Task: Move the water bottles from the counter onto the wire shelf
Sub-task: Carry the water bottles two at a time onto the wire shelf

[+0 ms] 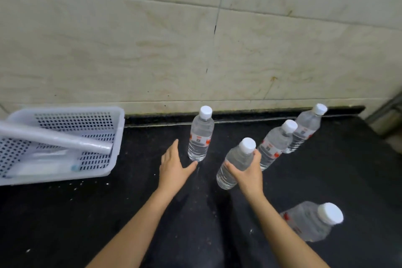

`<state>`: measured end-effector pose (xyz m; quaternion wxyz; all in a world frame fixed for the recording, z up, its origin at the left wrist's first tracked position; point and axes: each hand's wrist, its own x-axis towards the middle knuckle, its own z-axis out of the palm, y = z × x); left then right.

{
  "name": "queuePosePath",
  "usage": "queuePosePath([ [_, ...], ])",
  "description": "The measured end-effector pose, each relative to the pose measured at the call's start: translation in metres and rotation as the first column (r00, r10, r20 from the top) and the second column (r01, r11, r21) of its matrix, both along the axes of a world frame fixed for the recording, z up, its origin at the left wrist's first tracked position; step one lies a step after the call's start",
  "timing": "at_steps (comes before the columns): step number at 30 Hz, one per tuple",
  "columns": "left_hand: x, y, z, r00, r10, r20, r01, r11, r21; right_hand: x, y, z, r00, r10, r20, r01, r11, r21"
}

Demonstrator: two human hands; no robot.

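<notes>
— Forearms come first, both reaching in from the bottom edge, bare and cut off below the elbow. What is biggest behind them?

— Pale stained wall (195, 39) fills the upper half. Below it lies the black surface (65, 213), speckled with white bits.

— On the left?

— White perforated basket (118, 128), its left part cut off by the frame. A pale roll (54, 138) lies slanted across it; the flat things beneath are too blurred to name. At the far right edge a grey metal frame (387, 109) is mostly cut off; I cannot tell what it belongs to.

— The bottles?

— Five, clear with white caps. The nearest bottle (304, 222), lower right, is blurred. The back-right bottle (306, 128) and the middle-right bottle (274, 146) stand close together on the surface.

— And the hands?

— The right hand (250, 172) grips the tilted bottle (235, 163): thumb on its body, fingers (256, 155) curled round the shoulder just under the cap. Whether its base touches the surface, I cannot tell. The left hand (174, 169) is spread flat and holds nothing, just left of the upright bottle (200, 137), thumb tip at its base; contact is unclear.
</notes>
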<state>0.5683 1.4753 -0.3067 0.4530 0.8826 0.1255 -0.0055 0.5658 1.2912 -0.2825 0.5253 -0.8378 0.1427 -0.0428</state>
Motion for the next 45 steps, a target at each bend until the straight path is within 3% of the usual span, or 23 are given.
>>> queuePosePath([
  [3, 0.033, -0.019, 0.006, 0.998, 0.007, 0.062, -0.008, 1.0, 0.015, -0.01, 0.004, -0.004, 0.997, -0.071, 0.01, 0.071, 0.997, -0.029],
  [11, 0.071, -0.044, 0.008, 0.983, 0.177, 0.055, -0.165, 0.972, -0.168, -0.023, 0.0, 0.0, 0.997, -0.07, -0.035, 0.066, 0.993, -0.099],
  [24, -0.068, -0.009, 0.001, 0.999, -0.023, 0.026, 0.032, 0.907, -0.421, -0.114, -0.01, 0.003, 0.997, -0.062, -0.054, 0.056, 0.994, -0.099],
  [31, -0.147, -0.025, 0.007, 0.984, -0.179, -0.015, 0.154, 0.883, -0.444, -0.19, -0.05, 0.015, 0.995, 0.021, -0.102, -0.03, 0.996, -0.082],
  [36, -0.186, -0.078, 0.013, 0.953, -0.302, 0.025, 0.282, 0.856, -0.432, -0.239, -0.107, 0.022, 0.996, -0.059, -0.067, 0.057, 0.998, -0.035],
  [45, -0.242, -0.264, 0.014, 0.849, -0.514, 0.122, 0.507, 0.727, -0.463, -0.34, -0.281, 0.032, 0.948, -0.319, -0.015, 0.318, 0.948, -0.03],
])
